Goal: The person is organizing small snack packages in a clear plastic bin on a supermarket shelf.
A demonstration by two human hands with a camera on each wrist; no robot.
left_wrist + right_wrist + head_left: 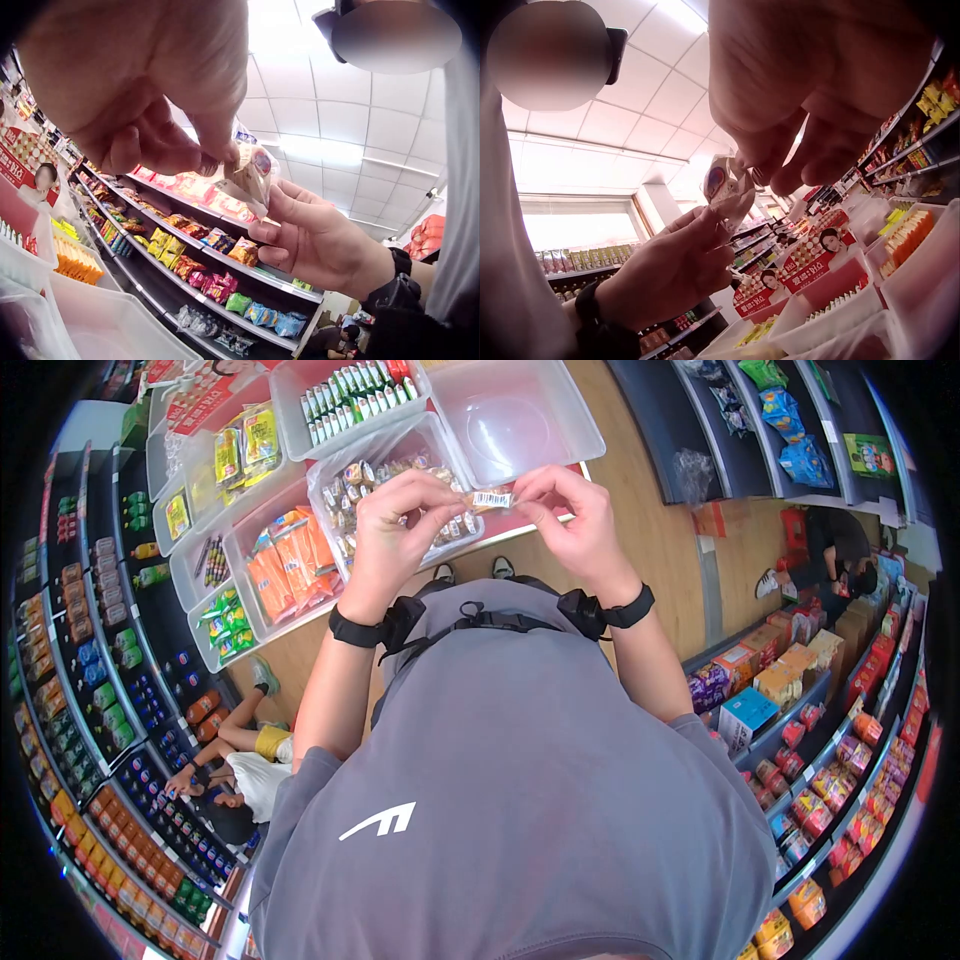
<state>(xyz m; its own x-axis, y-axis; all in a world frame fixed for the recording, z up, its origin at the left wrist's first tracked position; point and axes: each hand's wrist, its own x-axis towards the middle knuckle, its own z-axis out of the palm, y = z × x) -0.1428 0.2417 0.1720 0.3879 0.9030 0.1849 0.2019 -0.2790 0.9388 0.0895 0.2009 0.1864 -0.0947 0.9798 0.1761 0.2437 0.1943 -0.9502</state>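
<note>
A small wrapped snack (pixel 492 500) with a white barcode label is held up between both hands, over the front edge of the snack bins. My left hand (pixel 405 520) pinches one end of its wrapper between thumb and fingers. At the opposite end, my right hand (pixel 575 520) pinches the wrapper the same way. In the left wrist view the packet (pixel 251 176) looks pale and crinkled, with a round coloured print. Below the left hand stands a bag-lined bin (pixel 440 435) of similar small brown wrapped snacks.
A clear plastic bin (pixel 520 410) stands beyond the right hand. Other bins hold orange packets (pixel 290 570), green-and-white sticks (pixel 355 400) and yellow packets (pixel 260 435). Stocked shelves line both sides. One person (pixel 250 785) crouches at the left, another (pixel 840 550) at the far right.
</note>
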